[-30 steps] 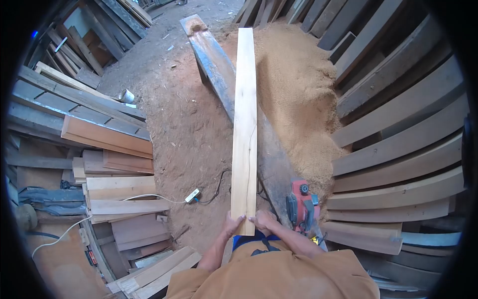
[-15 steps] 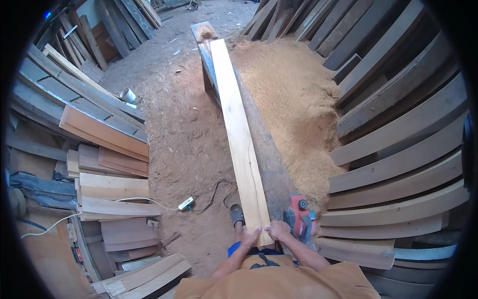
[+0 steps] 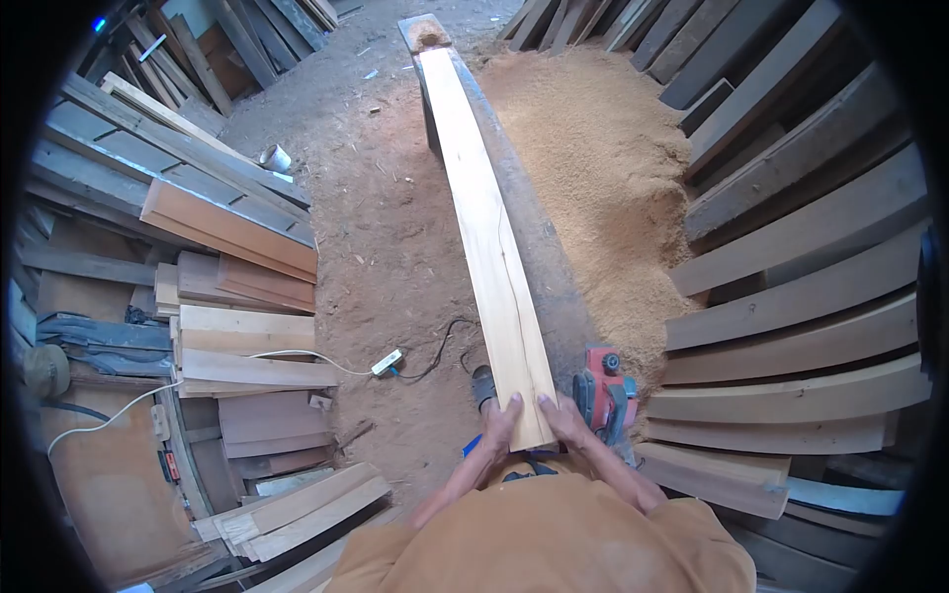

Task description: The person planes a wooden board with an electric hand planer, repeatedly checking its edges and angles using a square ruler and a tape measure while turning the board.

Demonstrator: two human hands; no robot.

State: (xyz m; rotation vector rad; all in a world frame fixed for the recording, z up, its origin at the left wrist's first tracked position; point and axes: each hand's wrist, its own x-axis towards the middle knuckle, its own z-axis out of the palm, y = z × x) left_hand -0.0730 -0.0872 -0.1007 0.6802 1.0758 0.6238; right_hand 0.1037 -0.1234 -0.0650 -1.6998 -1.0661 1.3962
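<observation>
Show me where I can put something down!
Mostly bare ground lies between the long board and left planks, beyond the power strip. The bench looks bare between board and sawdust. Crowded: around the red planer and the right planks.

A plank (image 3: pixel 484 227) runs along the left edge of the bench (image 3: pixel 534 247); a planer (image 3: pixel 610 387) sits toward the right edge's near end. Beyond that edge lies a sawdust heap (image 3: pixel 573 138), then a row of boards (image 3: pixel 791 316); left of the bench, a socket block (image 3: pixel 387 363), then stacked boards (image 3: pixel 252 331).
</observation>
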